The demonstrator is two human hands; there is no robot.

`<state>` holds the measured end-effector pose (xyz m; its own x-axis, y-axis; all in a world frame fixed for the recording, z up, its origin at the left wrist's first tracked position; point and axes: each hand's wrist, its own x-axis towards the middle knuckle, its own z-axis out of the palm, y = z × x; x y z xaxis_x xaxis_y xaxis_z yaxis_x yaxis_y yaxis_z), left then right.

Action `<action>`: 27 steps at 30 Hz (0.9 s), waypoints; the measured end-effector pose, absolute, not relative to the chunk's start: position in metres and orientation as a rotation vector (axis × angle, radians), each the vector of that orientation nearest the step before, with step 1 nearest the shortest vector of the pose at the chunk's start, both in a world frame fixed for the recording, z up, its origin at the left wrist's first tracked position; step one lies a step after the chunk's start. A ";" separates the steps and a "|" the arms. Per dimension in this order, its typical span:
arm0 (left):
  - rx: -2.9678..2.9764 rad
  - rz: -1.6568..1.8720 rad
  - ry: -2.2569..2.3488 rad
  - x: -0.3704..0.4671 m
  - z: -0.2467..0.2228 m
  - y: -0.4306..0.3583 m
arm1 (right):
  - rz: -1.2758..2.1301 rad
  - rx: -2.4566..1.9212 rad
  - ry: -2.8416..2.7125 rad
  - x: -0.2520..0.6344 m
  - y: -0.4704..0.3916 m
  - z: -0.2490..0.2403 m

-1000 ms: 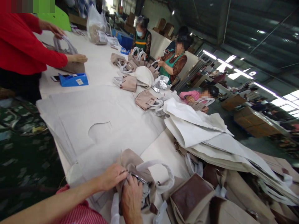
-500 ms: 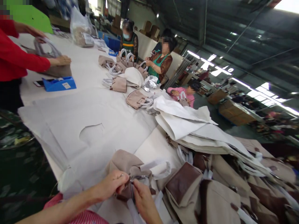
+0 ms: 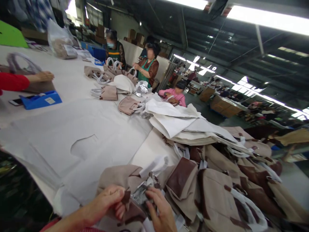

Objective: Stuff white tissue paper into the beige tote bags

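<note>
Here's the bag [image 3: 116, 175], near left of the sheets [image 3: 173, 124], and the left hand [image 3: 109, 200] has a brown tab [image 3: 126, 196] pinched tight, apparently to steady the mouth for the right hand [image 3: 162, 209]! Those right fingers curl over shiny film [image 3: 139, 194]; whether they grip it, can't tell. More bags [image 3: 218, 190] crowd in front of the sheets, presumably heaped for easy reach.

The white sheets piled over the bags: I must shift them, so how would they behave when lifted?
The white sheets would probably flop somewhat, since they curve over the bags. They might slip apart, as their edges lie uneven and no tie shows.
</note>
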<state>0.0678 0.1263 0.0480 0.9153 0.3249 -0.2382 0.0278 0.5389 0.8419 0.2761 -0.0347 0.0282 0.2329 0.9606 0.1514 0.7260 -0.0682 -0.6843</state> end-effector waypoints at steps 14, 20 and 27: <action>0.617 0.317 0.447 0.036 0.025 0.123 | 0.563 -1.889 -1.516 0.251 0.011 0.025; 0.864 0.259 0.566 0.037 0.014 0.137 | 0.314 -2.004 -1.621 0.227 0.018 0.031; 0.816 0.318 0.599 0.033 0.019 0.135 | 0.553 -1.941 -1.416 0.190 0.029 0.032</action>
<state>0.0332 0.1348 0.0191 0.7910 0.4838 -0.3745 -0.0393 0.6510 0.7580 0.1900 0.0291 0.0319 0.3229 0.9454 0.0450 0.6644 -0.1925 -0.7222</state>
